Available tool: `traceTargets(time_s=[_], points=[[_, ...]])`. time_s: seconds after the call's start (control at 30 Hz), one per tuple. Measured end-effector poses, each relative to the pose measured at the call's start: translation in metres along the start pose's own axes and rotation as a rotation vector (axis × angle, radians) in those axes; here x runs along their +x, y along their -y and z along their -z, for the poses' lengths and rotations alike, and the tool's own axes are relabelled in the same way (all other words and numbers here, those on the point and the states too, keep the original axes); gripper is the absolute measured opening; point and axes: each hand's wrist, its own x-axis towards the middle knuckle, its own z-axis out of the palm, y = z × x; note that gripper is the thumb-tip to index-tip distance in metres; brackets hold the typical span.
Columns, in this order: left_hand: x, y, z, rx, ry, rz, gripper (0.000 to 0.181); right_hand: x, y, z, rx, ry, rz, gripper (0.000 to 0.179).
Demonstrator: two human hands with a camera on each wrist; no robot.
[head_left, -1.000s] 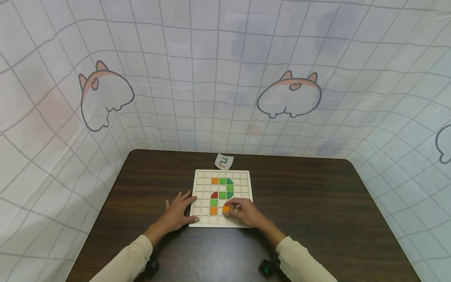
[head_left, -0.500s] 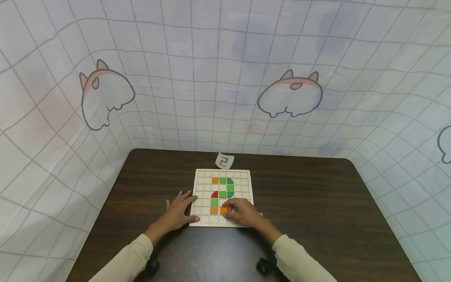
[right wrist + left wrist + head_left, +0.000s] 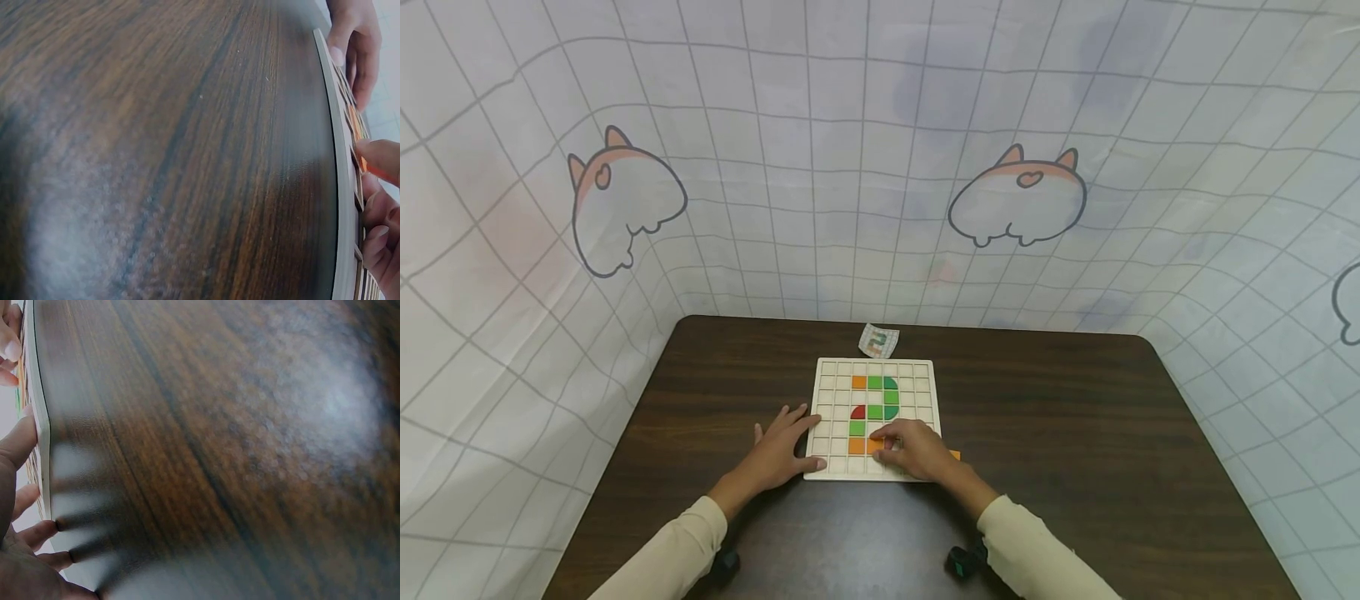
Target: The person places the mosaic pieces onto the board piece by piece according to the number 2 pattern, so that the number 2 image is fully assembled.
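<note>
A cream grid board (image 3: 913, 375) lies on the table with square and quarter-round tiles set in its cells. My right hand (image 3: 917, 450) pinches an orange square tile (image 3: 874, 446) between thumb and fingers, low on the board. Directly left of it sits another orange tile (image 3: 857, 446), with a light green tile (image 3: 857, 427) above. My left hand (image 3: 778, 446) rests on the board's left edge, fingers spread and thumb at the lower corner. The left wrist view shows those fingers (image 3: 37, 534) along the edge. In the right wrist view my thumb (image 3: 378, 153) touches the orange tile.
A small paper card (image 3: 878, 341) with a coloured grid figure lies behind the board. Another orange piece (image 3: 955, 455) shows partly beside my right wrist. The dark wooden table (image 3: 1060, 433) is surrounded by a white checked curtain (image 3: 880, 167).
My right hand has moved slightly left with the orange tile, bringing it beside the other orange tile. The orange piece by my right wrist has come into view. My left hand stays in place.
</note>
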Motion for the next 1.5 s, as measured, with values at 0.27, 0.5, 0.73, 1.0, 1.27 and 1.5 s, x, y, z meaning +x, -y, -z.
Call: traceTargets(time_s=[0.27, 0.5, 0.73, 1.0, 1.27, 1.5], points=[[-0.001, 0.001, 0.000, 0.005, -0.012, -0.007, 0.077, -0.001, 0.003, 0.003, 0.044, 0.010, -0.015, 0.024], [-0.001, 0.002, -0.003, -0.004, -0.020, -0.005, 0.077, -0.009, -0.007, 0.016, 0.162, -0.006, 0.030, 0.020], [-0.001, 0.000, -0.002, -0.007, -0.021, -0.007, 0.076, -0.027, -0.029, 0.047, 0.206, -0.038, -0.040, 0.019], [-0.001, -0.001, -0.002, 0.002, -0.011, 0.008, 0.077, -0.059, -0.059, 0.067, 0.151, -0.036, -0.123, 0.022], [0.000, -0.003, 0.001, 0.008, -0.008, 0.015, 0.077, -0.076, -0.071, 0.066, 0.062, 0.001, -0.137, 0.043], [0.001, -0.003, 0.000, 0.003, -0.003, 0.007, 0.077, -0.079, -0.073, 0.066, 0.050, 0.039, -0.122, 0.050]])
